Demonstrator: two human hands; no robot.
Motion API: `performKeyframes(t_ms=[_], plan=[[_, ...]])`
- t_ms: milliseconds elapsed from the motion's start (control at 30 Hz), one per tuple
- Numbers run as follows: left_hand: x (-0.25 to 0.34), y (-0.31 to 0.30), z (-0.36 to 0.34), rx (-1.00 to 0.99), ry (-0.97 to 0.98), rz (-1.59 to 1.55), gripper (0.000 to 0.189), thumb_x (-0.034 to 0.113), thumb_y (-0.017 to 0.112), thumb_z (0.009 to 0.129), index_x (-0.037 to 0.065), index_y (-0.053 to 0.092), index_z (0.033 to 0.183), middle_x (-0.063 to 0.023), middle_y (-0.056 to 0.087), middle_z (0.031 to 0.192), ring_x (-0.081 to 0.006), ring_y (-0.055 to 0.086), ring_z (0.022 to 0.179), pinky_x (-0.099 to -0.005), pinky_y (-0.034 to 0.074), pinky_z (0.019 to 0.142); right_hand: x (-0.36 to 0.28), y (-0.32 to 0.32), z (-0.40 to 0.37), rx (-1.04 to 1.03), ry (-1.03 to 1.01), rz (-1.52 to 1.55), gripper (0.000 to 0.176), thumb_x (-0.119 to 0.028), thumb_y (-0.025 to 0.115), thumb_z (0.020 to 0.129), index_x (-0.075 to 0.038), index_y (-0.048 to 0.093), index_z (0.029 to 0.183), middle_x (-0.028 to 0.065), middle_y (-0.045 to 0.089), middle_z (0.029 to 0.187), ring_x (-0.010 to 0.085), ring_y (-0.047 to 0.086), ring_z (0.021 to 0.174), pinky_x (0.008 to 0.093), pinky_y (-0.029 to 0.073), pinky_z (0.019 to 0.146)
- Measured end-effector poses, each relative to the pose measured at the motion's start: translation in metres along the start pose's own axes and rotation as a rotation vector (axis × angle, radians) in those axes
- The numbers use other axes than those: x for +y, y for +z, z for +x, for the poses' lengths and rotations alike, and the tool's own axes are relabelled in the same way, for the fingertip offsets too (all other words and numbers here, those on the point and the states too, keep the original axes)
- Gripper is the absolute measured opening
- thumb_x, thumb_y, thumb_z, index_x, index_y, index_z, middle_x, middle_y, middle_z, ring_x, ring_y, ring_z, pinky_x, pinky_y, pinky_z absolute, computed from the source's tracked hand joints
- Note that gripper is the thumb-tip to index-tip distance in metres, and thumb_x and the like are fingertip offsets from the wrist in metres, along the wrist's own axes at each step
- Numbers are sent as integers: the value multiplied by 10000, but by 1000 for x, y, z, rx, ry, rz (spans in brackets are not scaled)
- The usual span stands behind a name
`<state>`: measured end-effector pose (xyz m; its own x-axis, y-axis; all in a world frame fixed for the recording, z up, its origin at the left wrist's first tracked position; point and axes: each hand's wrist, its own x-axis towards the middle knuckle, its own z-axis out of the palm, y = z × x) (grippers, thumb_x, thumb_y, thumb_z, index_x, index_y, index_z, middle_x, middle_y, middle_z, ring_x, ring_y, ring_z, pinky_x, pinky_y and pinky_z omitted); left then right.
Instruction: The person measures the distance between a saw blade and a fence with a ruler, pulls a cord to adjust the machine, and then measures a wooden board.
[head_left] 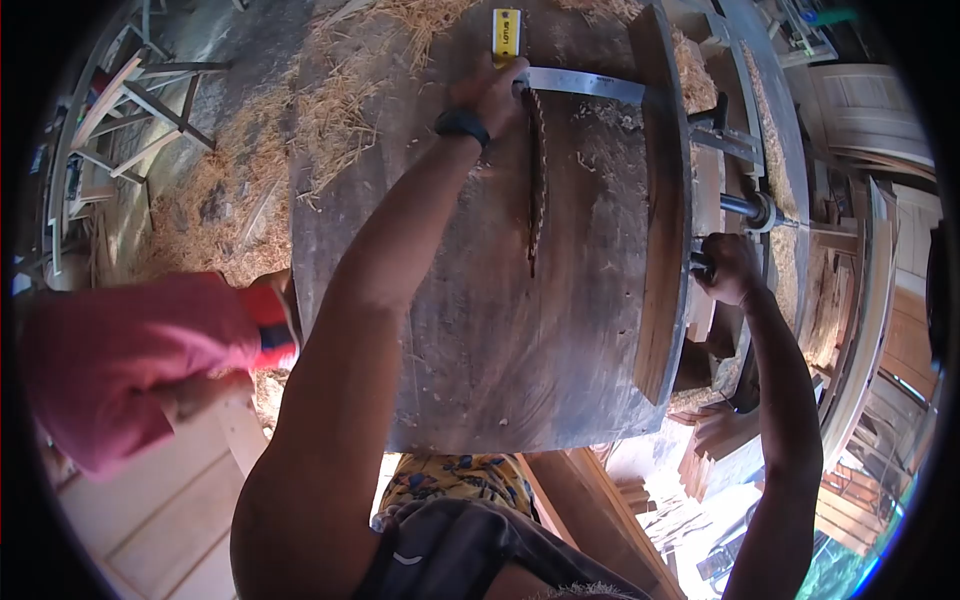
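My left hand [488, 98] is at the far part of the wooden saw table [450, 320], closed on a try square with a yellow handle [507, 35] and a steel blade [585, 84]. The steel blade reaches right towards the wooden fence [662, 230]. Just below it, a toothed circular saw blade [541, 165] stands up through a slot. My right hand [730, 268] is beyond the table's right edge, its fingers wrapped round a dark handle [703, 262] by the metal shaft [742, 205]. The handle is partly hidden by my fingers.
Wood shavings [345, 125] lie on the table's far left and on the floor. At the left stands another person in a pink shirt [150, 345], beside pale boards [165, 510]. Wooden frames [150, 105] stand further back, and planks [860, 330] lean at the right.
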<state>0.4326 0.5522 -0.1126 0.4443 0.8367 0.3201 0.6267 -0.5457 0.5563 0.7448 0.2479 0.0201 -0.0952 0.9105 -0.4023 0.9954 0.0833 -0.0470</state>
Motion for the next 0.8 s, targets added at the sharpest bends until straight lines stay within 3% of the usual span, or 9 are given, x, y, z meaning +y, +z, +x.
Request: performKeyframes(t_ms=[300, 367, 433, 533, 667, 700, 733, 767, 800], plan=[[-12, 13, 5, 41, 69, 11, 347, 265, 616, 870, 275, 589, 1215, -197, 536, 1208, -434, 650, 914, -529, 542, 779, 3, 3, -2, 79, -41, -8, 272, -269, 790, 615, -83, 610, 699, 118, 623, 758, 355, 632, 747, 458, 496, 692], [-9, 11, 8, -72, 4, -7, 372, 262, 618, 866, 269, 570, 1235, -209, 506, 1235, -436, 646, 940, -529, 540, 814, 5, 3, -1, 69, -75, -13, 277, -263, 790, 610, -77, 601, 687, 120, 618, 765, 355, 629, 770, 460, 494, 709], [7, -6, 3, -121, -29, 82, 397, 250, 629, 877, 275, 560, 1267, -204, 508, 1210, -438, 638, 964, -530, 533, 833, 10, -10, 6, -101, -29, -42, 315, -270, 816, 601, -69, 666, 792, 143, 657, 860, 351, 646, 873, 440, 513, 794], [16, -16, 4, -152, -63, 179, 447, 239, 629, 871, 288, 534, 1305, -208, 499, 1208, -437, 635, 989, -532, 528, 849, 8, -73, 49, -767, 192, -43, 617, -282, 865, 558, -51, 698, 1105, 168, 683, 1096, 334, 638, 1068, 420, 483, 995], [19, -16, 2, -182, -73, 218, 459, 246, 606, 861, 291, 522, 1310, -215, 487, 1240, -425, 644, 1002, -532, 524, 871, 10, -125, 150, 7, 74, 63, 287, -145, 754, 776, -57, 674, 1037, 153, 692, 958, 314, 681, 900, 397, 534, 827], [18, -16, 3, -183, -74, 222, 459, 246, 606, 861, 291, 522, 1310, -215, 487, 1240, -425, 644, 1002, -532, 524, 871, 3, -128, 187, 192, -73, 43, 237, -243, 718, 804, -60, 706, 954, 162, 694, 921, 320, 679, 893, 427, 519, 803], [17, -15, 3, -183, -81, 237, 466, 258, 613, 858, 293, 521, 1313, -213, 486, 1246, -420, 647, 1003, -529, 522, 883, -3, -131, 224, 382, -213, -6, 287, -341, 681, 833, -63, 737, 871, 172, 695, 884, 326, 676, 885, 456, 504, 779], [16, -12, 4, -185, -84, 252, 473, 269, 620, 855, 296, 521, 1317, -211, 485, 1253, -415, 651, 1004, -526, 519, 895, -41, -149, 228, 397, -12, 172, 368, -386, 653, 864, -24, 719, 871, 232, 674, 816, 370, 676, 773, 486, 506, 725], [19, -12, 4, -192, -82, 253, 473, 269, 620, 855, 296, 521, 1317, -211, 485, 1253, -415, 651, 1004, -526, 519, 895, -52, -140, 253, 535, -48, 182, 407, -408, 618, 889, -13, 717, 891, 243, 676, 828, 383, 677, 788, 485, 509, 743]])
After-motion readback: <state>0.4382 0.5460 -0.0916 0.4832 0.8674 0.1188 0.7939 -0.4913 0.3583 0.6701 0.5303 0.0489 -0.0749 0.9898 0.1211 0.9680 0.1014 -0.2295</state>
